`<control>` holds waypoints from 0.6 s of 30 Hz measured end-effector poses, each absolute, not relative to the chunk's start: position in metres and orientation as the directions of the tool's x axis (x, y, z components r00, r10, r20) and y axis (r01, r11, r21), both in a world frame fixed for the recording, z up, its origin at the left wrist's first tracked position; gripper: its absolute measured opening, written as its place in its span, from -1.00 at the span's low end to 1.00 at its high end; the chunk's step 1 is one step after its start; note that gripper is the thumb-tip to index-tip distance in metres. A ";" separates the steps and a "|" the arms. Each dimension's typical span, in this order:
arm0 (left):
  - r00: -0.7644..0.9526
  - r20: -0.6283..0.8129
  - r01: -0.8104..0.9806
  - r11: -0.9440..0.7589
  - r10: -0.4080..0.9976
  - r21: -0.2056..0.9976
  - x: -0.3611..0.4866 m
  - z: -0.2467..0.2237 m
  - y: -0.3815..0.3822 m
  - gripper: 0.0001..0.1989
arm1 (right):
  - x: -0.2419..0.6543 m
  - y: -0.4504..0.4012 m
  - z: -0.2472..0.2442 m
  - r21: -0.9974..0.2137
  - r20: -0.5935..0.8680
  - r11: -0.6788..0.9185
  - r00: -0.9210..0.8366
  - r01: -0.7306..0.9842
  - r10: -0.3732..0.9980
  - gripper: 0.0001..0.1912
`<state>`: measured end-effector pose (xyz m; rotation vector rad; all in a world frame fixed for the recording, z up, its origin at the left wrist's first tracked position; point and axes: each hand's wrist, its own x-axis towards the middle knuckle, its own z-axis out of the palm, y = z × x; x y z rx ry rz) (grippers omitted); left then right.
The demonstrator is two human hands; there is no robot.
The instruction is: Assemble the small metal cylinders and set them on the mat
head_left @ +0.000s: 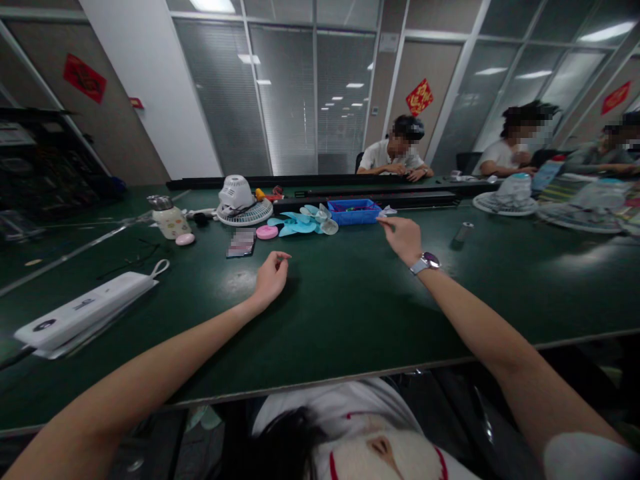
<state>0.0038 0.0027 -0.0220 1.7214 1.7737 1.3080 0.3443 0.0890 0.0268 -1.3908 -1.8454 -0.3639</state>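
Note:
My left hand [273, 277] rests low over the green table, its fingers curled in toward the thumb; whatever they hold, if anything, is hidden. Farther forward, my right hand [403, 239], with a watch [426, 263] on the wrist, has its fingertips pinched together beside the right end of a blue basket [354, 213]. Anything in that pinch is too small to make out. Small dark parts lie in the basket. To its left are light blue fan blades [297, 223] and a pink round piece [267, 232]. A phone [241, 244] lies beyond my left hand.
A white fan head with its grille [243, 207] stands at the back left, near a bottle [170, 217]. A white power strip [90, 310] lies at left. On the right stands a small metallic cylinder [464, 231]. Several people sit across the table [330, 320].

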 end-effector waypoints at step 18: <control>-0.202 0.349 0.608 -0.162 0.915 0.777 0.005 -0.020 0.000 -0.76 | 0.408 0.123 0.009 -0.382 0.605 0.087 0.178 0.920 0.776 -0.64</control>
